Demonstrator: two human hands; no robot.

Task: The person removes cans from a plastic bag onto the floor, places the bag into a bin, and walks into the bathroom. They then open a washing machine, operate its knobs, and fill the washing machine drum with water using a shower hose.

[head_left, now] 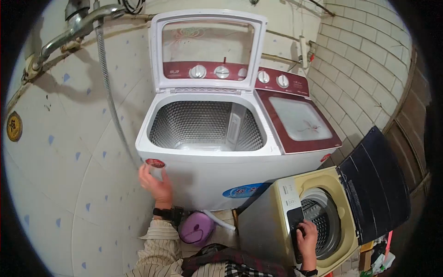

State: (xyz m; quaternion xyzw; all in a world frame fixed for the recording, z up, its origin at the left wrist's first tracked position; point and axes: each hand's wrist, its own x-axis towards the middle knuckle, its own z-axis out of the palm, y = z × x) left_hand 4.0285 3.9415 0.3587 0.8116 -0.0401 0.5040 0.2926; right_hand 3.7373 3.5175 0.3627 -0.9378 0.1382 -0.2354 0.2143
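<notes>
My left hand point(156, 185) is raised with thumb and fingers apart, holding nothing. It is beside the lower left front corner of a white twin-tub washing machine point(194, 177). That machine's wash-tub lid point(157, 51) stands up, showing a textured metal tub point(191, 122). My right hand point(308, 240) is over the dark control panel point(295, 219) of a smaller top-loading washing machine point(263, 221). Its fingers are bent, with a gap between them and the thumb, and nothing shows in the grasp. The smaller machine's dark lid point(376, 184) is up, and its perforated drum point(316, 214) is visible.
A purple round container point(197, 228) and a pale hose point(219, 220) are on the floor between the machines. On the left wall hang a metal tap point(74, 32) and a flexible hose point(107, 81). The spin-side lid point(300, 119) is down. Assorted items point(380, 256) lie at lower right.
</notes>
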